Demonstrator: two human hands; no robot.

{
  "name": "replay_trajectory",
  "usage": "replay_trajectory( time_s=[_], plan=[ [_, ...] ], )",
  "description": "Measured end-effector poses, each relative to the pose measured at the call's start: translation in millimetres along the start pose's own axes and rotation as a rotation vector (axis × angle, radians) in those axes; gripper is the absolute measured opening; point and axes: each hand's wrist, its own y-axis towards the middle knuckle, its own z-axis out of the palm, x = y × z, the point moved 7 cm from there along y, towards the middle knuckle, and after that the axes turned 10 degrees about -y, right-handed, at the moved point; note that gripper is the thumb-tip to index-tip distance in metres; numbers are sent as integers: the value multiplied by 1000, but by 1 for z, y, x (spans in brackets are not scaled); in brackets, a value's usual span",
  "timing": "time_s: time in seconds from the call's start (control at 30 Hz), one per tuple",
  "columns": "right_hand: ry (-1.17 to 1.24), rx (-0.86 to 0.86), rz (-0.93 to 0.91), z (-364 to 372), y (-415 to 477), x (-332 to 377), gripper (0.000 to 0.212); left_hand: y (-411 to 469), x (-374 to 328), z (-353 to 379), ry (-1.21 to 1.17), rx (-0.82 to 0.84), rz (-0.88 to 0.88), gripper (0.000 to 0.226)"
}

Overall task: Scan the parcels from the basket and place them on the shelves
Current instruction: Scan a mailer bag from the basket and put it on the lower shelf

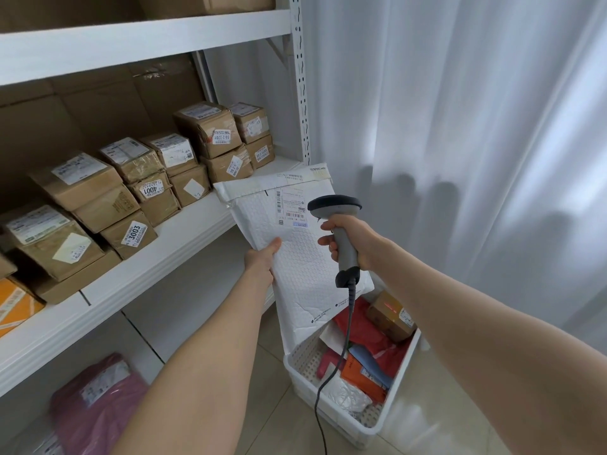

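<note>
My left hand (261,259) grips the left edge of a white bubble mailer (295,257) and holds it upright over the basket, its printed label facing me. My right hand (353,243) grips the handle of a grey corded barcode scanner (341,224), whose dark head sits just right of the label. A red scan line falls on a small brown box (391,315) in the white perforated basket (331,418) on the floor below. The basket holds several parcels in red, orange, blue and white. The white shelf (184,238) to the left carries several stacked brown boxes.
A pink bagged parcel (98,399) lies on the lower shelf at bottom left. An orange parcel (14,307) sits at the left edge of the middle shelf. White curtains (460,126) hang on the right. The shelf's perforated upright (302,77) stands behind the mailer.
</note>
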Motion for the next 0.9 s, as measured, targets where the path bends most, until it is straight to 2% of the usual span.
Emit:
replay_trajectory(
  time_s=[0.33,0.53,0.9],
  plan=[
    [-16,12,21,12,1,-2,6,5,0,-12,-49,-13,9,35],
    [-40,13,40,22,2,-3,6,6,-2,-18,-55,-15,4,44],
    [-51,17,44,47,5,-8,9,10,-11,-39,-61,0,-1,44]
  ],
)
